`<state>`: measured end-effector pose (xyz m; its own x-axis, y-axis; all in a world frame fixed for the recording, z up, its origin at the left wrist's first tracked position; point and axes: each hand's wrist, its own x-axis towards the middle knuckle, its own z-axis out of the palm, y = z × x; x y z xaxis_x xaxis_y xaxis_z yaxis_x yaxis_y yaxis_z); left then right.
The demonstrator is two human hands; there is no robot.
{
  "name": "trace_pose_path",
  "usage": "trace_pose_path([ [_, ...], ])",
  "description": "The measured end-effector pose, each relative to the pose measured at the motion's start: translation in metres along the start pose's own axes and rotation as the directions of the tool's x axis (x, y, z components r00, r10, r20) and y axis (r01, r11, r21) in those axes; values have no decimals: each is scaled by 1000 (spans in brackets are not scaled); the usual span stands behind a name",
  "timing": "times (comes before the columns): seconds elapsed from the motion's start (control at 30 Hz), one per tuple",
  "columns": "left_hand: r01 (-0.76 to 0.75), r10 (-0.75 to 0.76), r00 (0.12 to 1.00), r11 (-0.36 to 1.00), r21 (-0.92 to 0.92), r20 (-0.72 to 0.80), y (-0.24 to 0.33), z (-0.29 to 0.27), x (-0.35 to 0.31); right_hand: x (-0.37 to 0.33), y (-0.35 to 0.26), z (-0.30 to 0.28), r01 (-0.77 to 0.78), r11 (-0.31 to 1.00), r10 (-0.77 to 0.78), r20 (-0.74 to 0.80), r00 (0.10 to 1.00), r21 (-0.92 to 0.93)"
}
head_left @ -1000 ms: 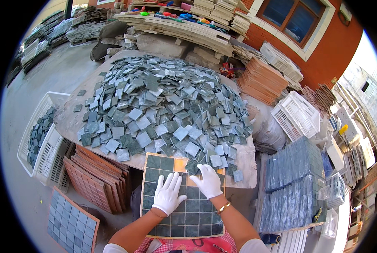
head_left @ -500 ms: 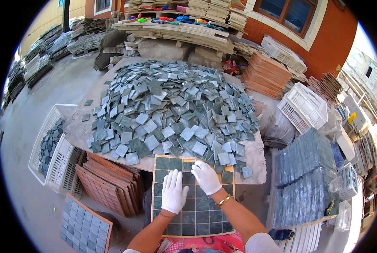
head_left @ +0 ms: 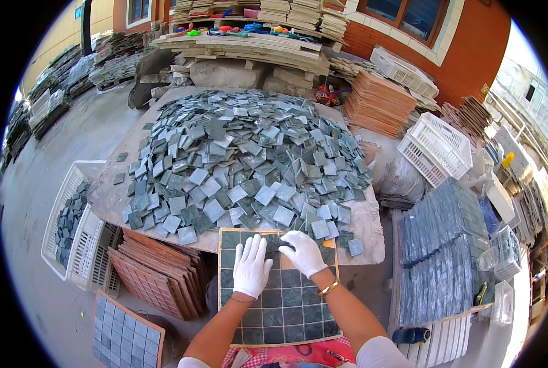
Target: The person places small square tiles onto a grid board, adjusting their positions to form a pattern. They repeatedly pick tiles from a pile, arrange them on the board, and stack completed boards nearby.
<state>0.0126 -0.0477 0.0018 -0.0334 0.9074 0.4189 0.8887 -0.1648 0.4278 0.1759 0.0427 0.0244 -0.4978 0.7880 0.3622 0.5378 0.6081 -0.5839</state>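
Observation:
A shallow tray (head_left: pixel 288 333) with a pale wooden rim and rows of square dark green stone tiles stands in front of me. My left hand (head_left: pixel 252 268), in a white glove, lies flat on its tiles with the fingers stretched out, the tips close to the far row. My right hand (head_left: pixel 303 254), also gloved, has curled fingers at the far row, where thumb and forefinger close about the edge of a dark tile (head_left: pixel 271 240). Bare orange-tan backing (head_left: pixel 285 262) shows under that hand. Part of the tile is hidden by the fingers.
Beyond the tray, a worktable (head_left: pixel 372 228) carries a big heap of loose tiles (head_left: pixel 243 153). Left stand a white crate (head_left: pixel 78 260) of tiles, stacked red grid trays (head_left: pixel 154 276) and a filled tray (head_left: pixel 128 331). Right are packed tile stacks (head_left: pixel 442 264) and white crates (head_left: pixel 436 147).
My left hand has slid farther up the tray toward the far row. The right hand's fingers have shifted slightly beside the far-row tile. The whole view has moved a little.

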Motion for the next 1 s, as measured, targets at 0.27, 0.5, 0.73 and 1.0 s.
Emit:
trace_pose_path([
  [0.27, -126, 126, 992, 992, -18, 10, -22, 15, 35, -14, 10, -16, 92, 960, -73, 81, 994, -264],
  [0.5, -165, 172, 984, 978, -126, 43, -31, 21, 39, -7, 9, -18, 157, 889, -87, 176, 980, -431],
  [0.73, -272, 315, 938, 928, -255, 146, -42, 1, 53, -9, 25, -10, 193, 906, -135, 175, 975, -377],
  [1.0, -119, 109, 990, 986, 121, 87, 5, 20, 10, -16, 3, -16, 71, 979, -55, 89, 994, -189],
])
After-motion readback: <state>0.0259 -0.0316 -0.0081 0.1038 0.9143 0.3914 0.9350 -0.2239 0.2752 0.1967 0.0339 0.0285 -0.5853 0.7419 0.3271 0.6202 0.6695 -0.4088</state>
